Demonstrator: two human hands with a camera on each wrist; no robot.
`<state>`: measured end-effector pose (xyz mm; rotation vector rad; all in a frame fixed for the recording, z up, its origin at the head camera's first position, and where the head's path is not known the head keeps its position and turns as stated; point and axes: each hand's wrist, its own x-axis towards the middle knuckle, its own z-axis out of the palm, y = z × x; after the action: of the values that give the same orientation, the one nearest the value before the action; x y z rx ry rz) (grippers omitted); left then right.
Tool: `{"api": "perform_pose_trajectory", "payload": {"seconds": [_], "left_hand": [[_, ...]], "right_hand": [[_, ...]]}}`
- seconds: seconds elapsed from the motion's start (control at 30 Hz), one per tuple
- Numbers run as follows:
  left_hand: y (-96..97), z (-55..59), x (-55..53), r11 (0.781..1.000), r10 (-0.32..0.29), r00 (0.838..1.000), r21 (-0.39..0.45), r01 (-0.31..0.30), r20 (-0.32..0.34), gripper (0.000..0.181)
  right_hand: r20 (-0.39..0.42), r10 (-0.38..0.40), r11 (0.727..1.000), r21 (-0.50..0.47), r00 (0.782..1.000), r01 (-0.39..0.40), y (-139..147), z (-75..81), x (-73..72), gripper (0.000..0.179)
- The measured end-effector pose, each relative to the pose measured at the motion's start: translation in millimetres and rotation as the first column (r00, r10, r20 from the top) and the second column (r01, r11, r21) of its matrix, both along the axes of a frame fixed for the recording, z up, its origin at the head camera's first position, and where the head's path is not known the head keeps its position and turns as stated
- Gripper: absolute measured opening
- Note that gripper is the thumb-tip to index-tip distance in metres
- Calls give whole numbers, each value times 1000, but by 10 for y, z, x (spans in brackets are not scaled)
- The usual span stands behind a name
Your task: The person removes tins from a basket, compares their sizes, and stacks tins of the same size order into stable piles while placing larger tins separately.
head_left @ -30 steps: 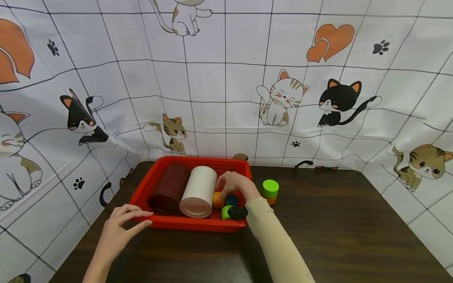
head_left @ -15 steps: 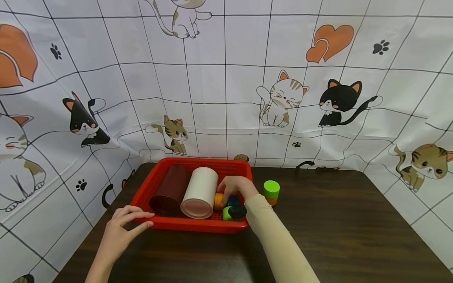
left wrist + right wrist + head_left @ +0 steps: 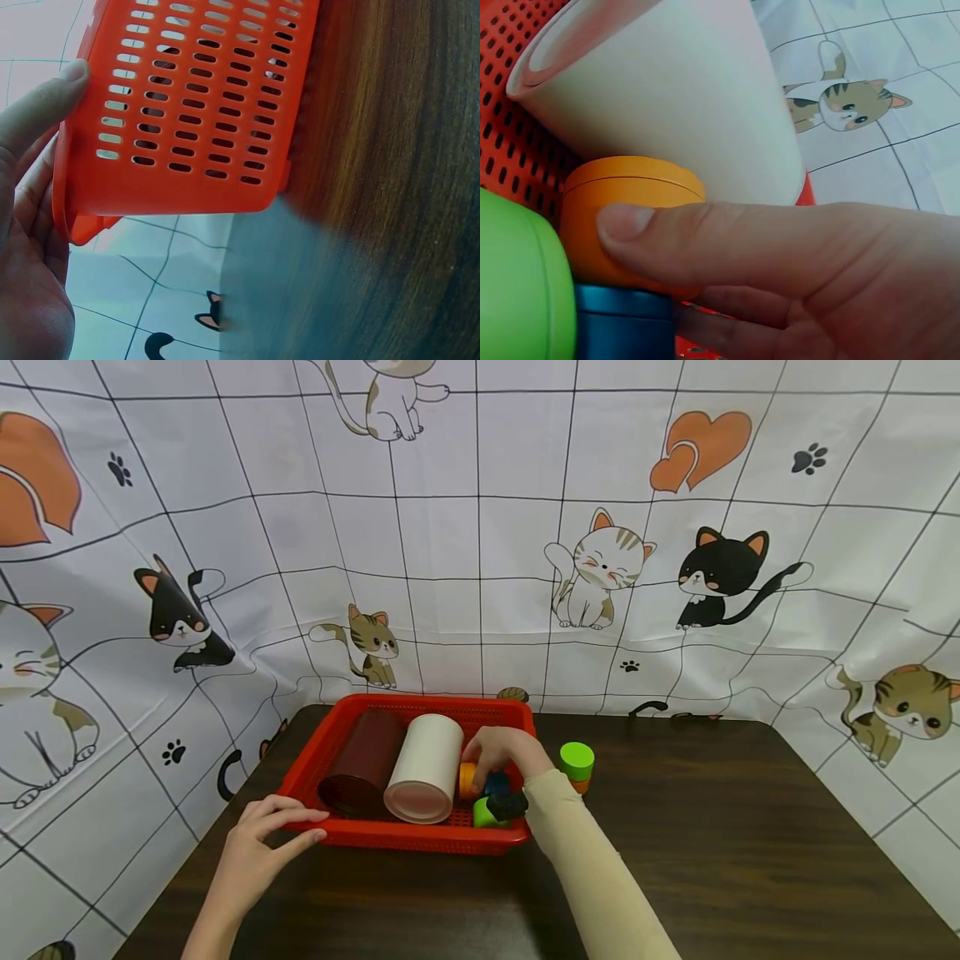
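In the head view a red plastic basket sits on the dark wooden table. My left hand holds its front left corner; in the left wrist view the thumb lies on one side of the rim and the fingers behind it. My right hand reaches into the basket's right part and grips a small round orange container with a lid line, thumb across its side. Against it sit a blue container and a bright green one. A white cylindrical canister lies beside the orange container.
A dark brown canister lies at the basket's left. Outside, just right of the basket, a green-topped container stands over an orange one. A white cat-print sheet hangs behind the table.
My right hand and the orange container have shifted slightly up and back in the last half second. The left hand stays on the basket's corner.
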<state>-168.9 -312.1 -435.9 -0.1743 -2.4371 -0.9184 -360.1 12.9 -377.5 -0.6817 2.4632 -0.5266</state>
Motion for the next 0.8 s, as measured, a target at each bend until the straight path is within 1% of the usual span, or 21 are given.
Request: {"api": "perform_pose_trajectory", "payload": {"seconds": [0.1,0.2,0.43,0.57,0.7,0.8], "left_hand": [[2,1,-12,1000,-3,1000,0,3,-4,26],[5,3,-22,1000,-5,1000,3,5,-8,27],[19,-7,-12,1000,-8,1000,5,9,-17,26],[17,-13,-13,1000,-6,1000,5,6,-17,26],[14,-12,-12,1000,-5,1000,3,5,-13,26],[9,-18,0,1000,-4,1000,4,4,-10,26]], "right_hand": [[-46,12,1000,-17,999,-13,27,48,10,52],[-70,15,998,-53,997,-19,56,86,16,52],[-66,35,988,-147,997,-45,126,141,13,50],[-76,12,979,-200,997,-27,175,168,31,51],[-92,-34,958,-286,995,6,242,172,64,51],[-103,-59,925,-381,993,16,295,162,105,51]]}}
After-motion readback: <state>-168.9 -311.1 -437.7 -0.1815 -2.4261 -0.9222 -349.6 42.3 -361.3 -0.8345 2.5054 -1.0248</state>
